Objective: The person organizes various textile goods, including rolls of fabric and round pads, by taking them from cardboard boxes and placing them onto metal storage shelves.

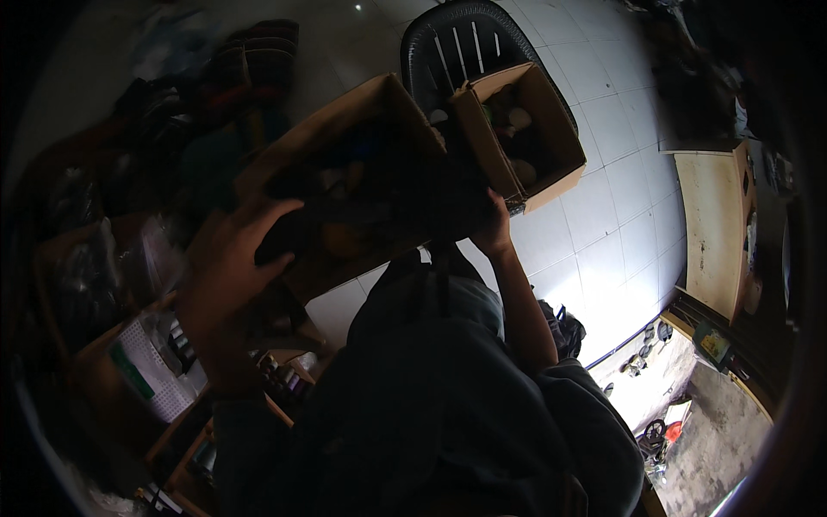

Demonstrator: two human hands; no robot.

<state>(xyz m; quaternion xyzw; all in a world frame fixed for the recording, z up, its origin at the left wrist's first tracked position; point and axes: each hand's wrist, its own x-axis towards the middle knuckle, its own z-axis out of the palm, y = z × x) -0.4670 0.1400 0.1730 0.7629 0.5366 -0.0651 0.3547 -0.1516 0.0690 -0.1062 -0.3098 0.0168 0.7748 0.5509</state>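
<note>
A black, soft-looking thing [448, 198], too dark to name, stretches over a large open cardboard box [332, 108] in front of me. My right hand [491, 226] is closed on its right end, beside the smaller box. My left hand [245, 254] curves round its left end, thumb and fingers on either side of the dark material. Inside the large box the contents are mostly lost in shadow; a dim orange-brown patch shows below the black thing.
A smaller cardboard box [556, 172] with pale rounded items stands on a black plastic chair [469, 39]. To the left are plastic-wrapped goods [82, 267] and a white perforated sheet [155, 366]. A wooden cabinet [706, 228] stands right, near a bright doorway.
</note>
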